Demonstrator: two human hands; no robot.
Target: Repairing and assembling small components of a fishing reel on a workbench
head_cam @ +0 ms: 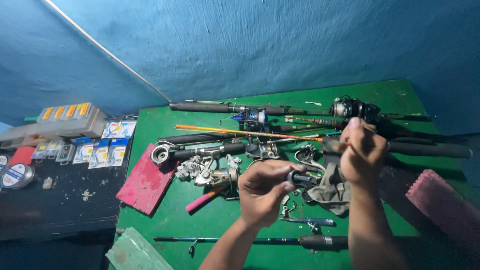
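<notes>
Left hand: the left hand (pixel 262 192) is raised above the green table (pixel 395 95), fingers curled tight around a small dark cylindrical part (pixel 301 178), which juts out from the fingertips toward the other hand.
Right hand: the right hand (pixel 361 155) is lifted just beside the left, fingers drawn together in a pinch. What it pinches is too small and blurred to tell; something thin seems to run between its fingertips.
Dark part: held in the air between the two hands, clear of the table, its free end just short of the right hand.
Below the hands: a crumpled grey-green cloth (pixel 330 192) lies directly under both, with small metal pieces scattered beside it.
Nearer than the hands: a dark fishing rod (pixel 260 240) lies across the table below the wrists; a small blue-handled tool (pixel 307 220) sits just above it.
Left of the left hand: a silver spinning reel (pixel 212 175), partly stripped, close by; a pink pen-like stick (pixel 205 200) beside it; a red board (pixel 146 184) further out.
Beyond the hands: several rods in a row, among them an orange rod (pixel 240 132); a black reel (pixel 352 107) sits just past the right hand.
Right of the right hand: a pink foam block (pixel 442 205) at the table's edge.
Far left: a black side table (pixel 55 200) carrying packets of tackle (pixel 100 152) and a grey compartment box (pixel 60 122), well apart from both hands.
</notes>
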